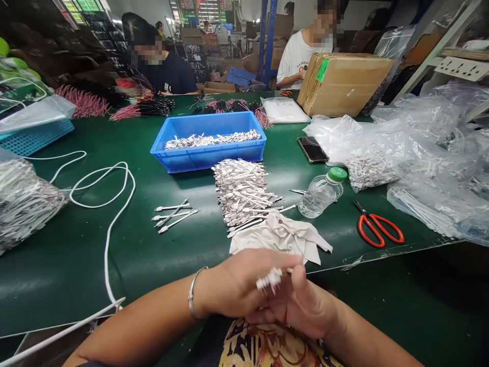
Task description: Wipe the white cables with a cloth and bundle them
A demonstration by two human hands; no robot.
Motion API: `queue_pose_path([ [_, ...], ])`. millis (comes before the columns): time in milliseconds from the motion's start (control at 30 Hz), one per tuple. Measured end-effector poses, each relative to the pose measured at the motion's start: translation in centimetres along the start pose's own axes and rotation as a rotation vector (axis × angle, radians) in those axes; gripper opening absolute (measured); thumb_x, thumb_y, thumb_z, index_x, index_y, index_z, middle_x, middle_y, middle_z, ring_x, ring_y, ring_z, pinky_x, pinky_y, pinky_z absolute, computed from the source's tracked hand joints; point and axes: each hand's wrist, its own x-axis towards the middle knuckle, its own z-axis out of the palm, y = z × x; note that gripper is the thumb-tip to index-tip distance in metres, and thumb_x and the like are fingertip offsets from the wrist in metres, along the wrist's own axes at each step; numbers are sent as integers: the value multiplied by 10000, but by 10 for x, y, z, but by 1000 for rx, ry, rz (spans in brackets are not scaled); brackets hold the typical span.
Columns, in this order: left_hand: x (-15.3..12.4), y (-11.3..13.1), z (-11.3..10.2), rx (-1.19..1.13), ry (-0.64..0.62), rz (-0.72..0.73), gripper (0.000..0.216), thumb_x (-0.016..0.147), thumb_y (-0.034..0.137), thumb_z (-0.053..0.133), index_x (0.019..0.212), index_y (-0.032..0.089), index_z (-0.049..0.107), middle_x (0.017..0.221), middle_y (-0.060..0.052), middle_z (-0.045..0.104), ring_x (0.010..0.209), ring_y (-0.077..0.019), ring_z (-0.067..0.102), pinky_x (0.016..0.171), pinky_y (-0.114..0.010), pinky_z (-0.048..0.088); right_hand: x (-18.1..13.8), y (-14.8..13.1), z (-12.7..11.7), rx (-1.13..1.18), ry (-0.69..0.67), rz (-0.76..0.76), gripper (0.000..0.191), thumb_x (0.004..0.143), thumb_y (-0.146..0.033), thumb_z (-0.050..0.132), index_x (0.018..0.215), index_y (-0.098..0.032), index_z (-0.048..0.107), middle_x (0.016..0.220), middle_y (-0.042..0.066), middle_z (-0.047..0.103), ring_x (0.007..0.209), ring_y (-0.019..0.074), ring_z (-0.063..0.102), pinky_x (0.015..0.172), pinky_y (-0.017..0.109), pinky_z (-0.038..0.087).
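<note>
My left hand (244, 285) and my right hand (305, 306) meet at the near edge of the green table (95, 255), over my lap. Between their fingers sits a small bunch of white connector pieces (269, 279); both hands are closed around it. A silver bangle (193, 295) circles my left wrist. Just beyond my hands lies a crumpled white cloth (282, 235), and behind it a heap of white connector pieces (241, 191). A few single pieces (173, 214) lie to the left of the heap.
A blue bin (208, 140) holds more pieces. A plastic bottle (321, 192), red scissors (378, 228), a phone (312, 149), plastic bags (420, 158), a cardboard box (342, 84) and a white cable (107, 204) lie around. Two people sit across the table.
</note>
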Motion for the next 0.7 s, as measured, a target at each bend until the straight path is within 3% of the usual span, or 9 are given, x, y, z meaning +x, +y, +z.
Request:
queue_pose_path([
  [100, -2, 4, 6, 297, -193, 92, 491, 788, 104, 578, 1272, 185, 553, 1286, -141, 557, 1243, -322, 457, 1074, -417, 280, 1, -1, 0, 72, 52, -39, 851, 648, -786, 527, 1238, -173, 547, 1156, 161, 617, 1088, 297, 574, 933, 466, 409],
  [233, -2, -4, 8, 385, -144, 144, 777, 713, 167, 704, 1408, 167, 356, 1402, -159, 431, 1311, -331, 372, 1126, -452, 135, 0, 2, -4, 56, 144, -79, 702, 722, -690, 572, 1199, -175, 575, 1100, 134, 639, 1066, 264, 580, 922, 416, 421],
  [400, -3, -12, 7, 366, -116, 208, 1123, 544, 155, 837, 1461, 197, 190, 1421, -159, 401, 1321, -323, 359, 1134, -431, 70, -6, 8, -14, -45, 194, 32, 310, 780, -346, 707, 1011, -142, 676, 932, 87, 680, 884, 197, 640, 834, 341, 452],
  [567, 2, -18, 6, 417, -65, 175, 1040, 593, 197, 820, 1448, 232, 228, 1393, -139, 445, 1332, -315, 342, 1114, -479, -54, -5, 9, -14, -3, 270, 36, 336, 736, -292, 750, 1029, -143, 680, 902, 80, 678, 865, 203, 642, 839, 356, 459],
  [700, 1, -21, 6, 528, -13, 267, 1062, 544, 269, 850, 1434, 248, 271, 1463, -129, 328, 1387, -351, 178, 1055, -534, -177, -3, 6, -10, 26, 312, -20, 330, 796, -298, 693, 1100, -178, 651, 980, 73, 673, 904, 195, 636, 835, 340, 472],
])
